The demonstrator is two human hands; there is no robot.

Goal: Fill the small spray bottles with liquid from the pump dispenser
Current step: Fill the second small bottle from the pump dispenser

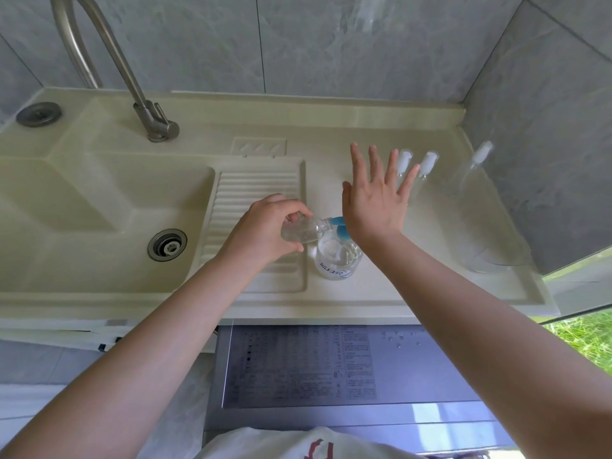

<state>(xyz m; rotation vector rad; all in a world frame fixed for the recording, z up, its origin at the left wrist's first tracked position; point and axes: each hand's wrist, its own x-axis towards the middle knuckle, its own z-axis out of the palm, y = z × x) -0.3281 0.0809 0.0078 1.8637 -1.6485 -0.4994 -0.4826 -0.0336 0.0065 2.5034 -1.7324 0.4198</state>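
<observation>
Upper left: steel tap point(145, 104) over beige sink basin point(99, 200), drain point(167, 244) below. Centre frame: left hand point(265, 233) gripping small clear spray bottle point(304, 230), capless, tilted, neck touching blue pump spout point(337, 221). Pump dispenser point(337, 260) upright just below. Right hand point(374, 200) fingers spread straight, heel of palm on pump head. Right of centre: two capped spray bottles point(427, 167) near wall. Filling step apparently under way; next, probably a steady press with neck kept aligned.

Head view, steeply down, close.
</observation>
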